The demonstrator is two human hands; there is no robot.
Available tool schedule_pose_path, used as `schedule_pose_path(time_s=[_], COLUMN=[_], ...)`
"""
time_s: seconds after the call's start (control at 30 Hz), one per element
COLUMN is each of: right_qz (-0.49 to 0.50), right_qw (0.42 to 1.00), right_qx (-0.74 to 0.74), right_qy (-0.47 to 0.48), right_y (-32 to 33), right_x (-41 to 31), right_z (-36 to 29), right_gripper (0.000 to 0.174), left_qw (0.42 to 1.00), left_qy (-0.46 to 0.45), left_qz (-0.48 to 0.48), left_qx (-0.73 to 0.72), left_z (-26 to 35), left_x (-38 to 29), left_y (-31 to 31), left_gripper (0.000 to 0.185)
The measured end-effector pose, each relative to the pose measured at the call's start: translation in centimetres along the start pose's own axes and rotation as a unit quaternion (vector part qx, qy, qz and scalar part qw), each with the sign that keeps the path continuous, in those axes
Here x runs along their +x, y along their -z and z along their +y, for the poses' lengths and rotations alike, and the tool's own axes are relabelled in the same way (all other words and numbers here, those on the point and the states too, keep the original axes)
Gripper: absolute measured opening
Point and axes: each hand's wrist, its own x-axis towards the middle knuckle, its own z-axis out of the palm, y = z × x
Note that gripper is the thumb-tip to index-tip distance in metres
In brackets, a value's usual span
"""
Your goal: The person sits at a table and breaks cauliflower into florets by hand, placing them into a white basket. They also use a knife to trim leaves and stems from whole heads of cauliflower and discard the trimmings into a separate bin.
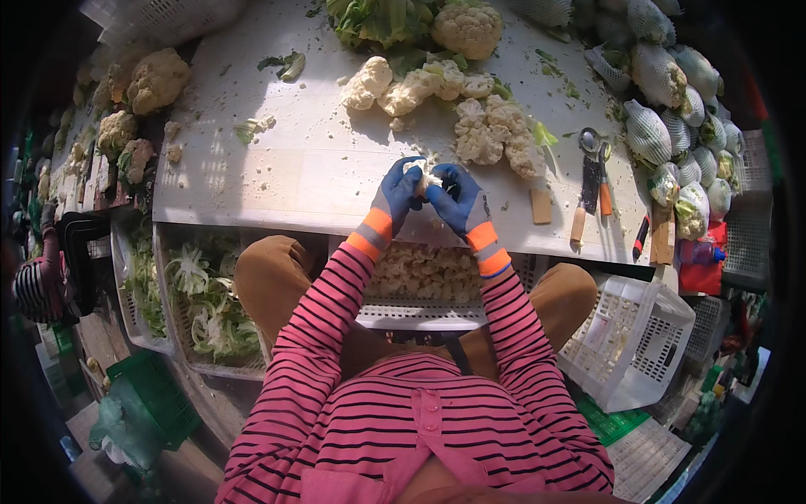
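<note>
Between my gloved hands, over the near part of the white table [233,189], is a small cauliflower piece [423,171]. My left hand [401,187] grips it from the left, thumb on top. My right hand [454,192] has its fingertips on the piece's right side. Larger cauliflower pieces [482,135] lie just beyond, in a curved row. A whole cauliflower head [468,30] and green leaves [378,22] are at the table's far side. Below the table edge, between my knees, a white crate [422,315] holds many cut florets [425,272].
Right on the table lie a spoon [589,140], a wooden-handled knife [578,225], an orange-handled tool [605,198] and net-wrapped cauliflowers [648,132]. Crates of leaves [214,321] stand at left, a tilted white crate [630,340] at right. Another person [39,286] is at far left.
</note>
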Motion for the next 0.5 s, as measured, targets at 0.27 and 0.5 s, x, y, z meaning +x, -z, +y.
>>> schedule_pose_path(time_s=[0.27,0.5], right_qz=[-0.065,-0.114], right_qw=[0.967,0.988], right_qx=[-0.245,0.101], right_qy=[-0.006,-0.032], right_y=[-2.0,-0.1], right_x=[-6.8,-5.3], right_z=[-2.6,-3.4], right_gripper=[0.034,0.05], left_qw=[0.971,0.997], left_qy=[-0.155,0.005], left_qz=[0.092,-0.046], left_qx=[0.156,0.066], left_z=[-1.7,0.3], left_x=[-4.5,-7.2], left_y=[-0.5,0.3], left_gripper=[0.032,0.039])
